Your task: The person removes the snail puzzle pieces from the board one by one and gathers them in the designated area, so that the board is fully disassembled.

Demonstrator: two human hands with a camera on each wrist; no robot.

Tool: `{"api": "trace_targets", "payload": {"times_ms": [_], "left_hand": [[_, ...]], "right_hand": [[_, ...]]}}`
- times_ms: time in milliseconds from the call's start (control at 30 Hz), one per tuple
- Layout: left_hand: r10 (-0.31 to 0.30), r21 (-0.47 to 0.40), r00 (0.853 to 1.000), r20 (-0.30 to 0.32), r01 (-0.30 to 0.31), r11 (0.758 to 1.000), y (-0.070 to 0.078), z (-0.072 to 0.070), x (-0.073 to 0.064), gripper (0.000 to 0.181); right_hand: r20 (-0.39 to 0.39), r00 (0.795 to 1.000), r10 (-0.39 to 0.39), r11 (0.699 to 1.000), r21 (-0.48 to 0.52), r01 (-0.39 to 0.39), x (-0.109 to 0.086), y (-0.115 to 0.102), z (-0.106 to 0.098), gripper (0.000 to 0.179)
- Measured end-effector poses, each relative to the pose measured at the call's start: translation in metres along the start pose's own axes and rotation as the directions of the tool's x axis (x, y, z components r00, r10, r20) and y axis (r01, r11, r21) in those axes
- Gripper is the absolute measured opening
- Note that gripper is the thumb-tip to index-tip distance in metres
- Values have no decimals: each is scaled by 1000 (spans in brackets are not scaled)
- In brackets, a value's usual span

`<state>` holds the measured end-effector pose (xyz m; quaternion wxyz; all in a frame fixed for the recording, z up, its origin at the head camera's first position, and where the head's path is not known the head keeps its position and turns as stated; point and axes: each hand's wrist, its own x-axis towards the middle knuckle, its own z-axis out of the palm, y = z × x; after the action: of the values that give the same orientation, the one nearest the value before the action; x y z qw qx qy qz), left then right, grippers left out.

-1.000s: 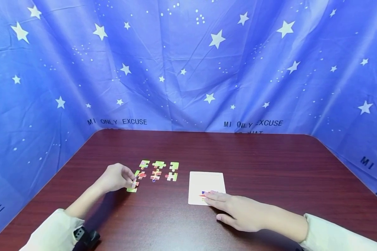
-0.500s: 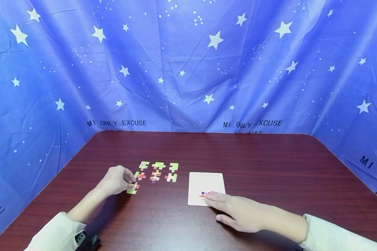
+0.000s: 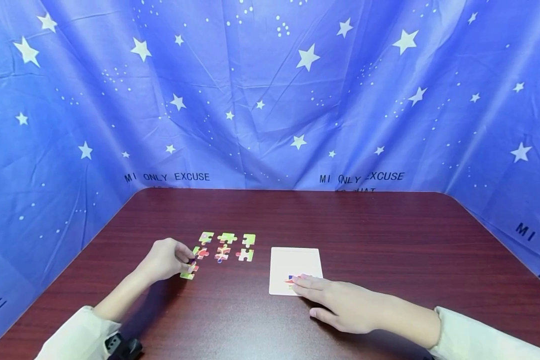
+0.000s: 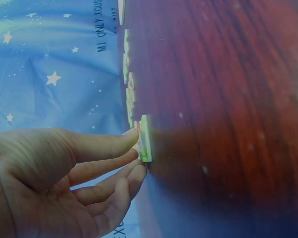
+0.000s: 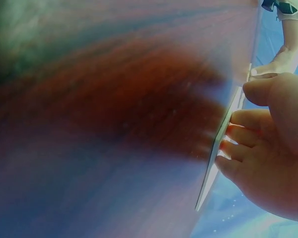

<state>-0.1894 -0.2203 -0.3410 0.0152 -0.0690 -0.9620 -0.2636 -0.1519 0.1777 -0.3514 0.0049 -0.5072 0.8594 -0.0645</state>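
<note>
My left hand [image 3: 165, 260] pinches a green and red jigsaw puzzle piece [image 3: 188, 275] between thumb and fingers, at the left front of several others. In the left wrist view the thumb and a fingertip are on the piece [image 4: 146, 139], which sits low at the table surface. The remaining puzzle pieces lie just beyond in loose rows, small gaps between them; one red and green piece [image 3: 201, 252] is right behind the pinched one. My right hand [image 3: 342, 300] rests its straight fingertips on the near right part of a white square board [image 3: 292, 260], partly covering a small coloured picture there.
The dark red wooden table [image 3: 387, 235] extends around the pieces and the board. A blue curtain [image 3: 252, 75] with white stars hangs behind and at both sides. A black device [image 3: 123, 346] is strapped to the left wrist.
The left hand's puzzle piece has shifted very slightly to the left and nearer. The right hand, the board and the other pieces have stayed in place.
</note>
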Motion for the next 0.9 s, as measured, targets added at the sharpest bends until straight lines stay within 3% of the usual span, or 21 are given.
{"api": "trace_targets", "payload": {"times_ms": [133,267,433,567,700,900], "left_hand": [[23,6,1000,-10,-23,1000,8,-2,2,17],[45,-11,999,-4,-45,999,25,2,4,15],[161,-58,987,29,-159,986,49,20,9,16],[275,-132,958,79,-263,956,69,39,12,20],[349,-175,932,101,-329,928,87,58,14,21],[478,-108,875,81,-469,877,108,82,18,23]], "right_hand": [[13,1000,12,1000,15,-13,0,0,-1,47],[22,1000,19,1000,20,-20,0,0,-3,48],[15,1000,5,1000,15,-6,1,-1,-3,49],[18,1000,12,1000,24,-13,2,-2,-4,48],[27,999,20,999,34,-21,2,-2,-3,48],[22,1000,20,1000,17,-21,1,-2,-2,48]]}}
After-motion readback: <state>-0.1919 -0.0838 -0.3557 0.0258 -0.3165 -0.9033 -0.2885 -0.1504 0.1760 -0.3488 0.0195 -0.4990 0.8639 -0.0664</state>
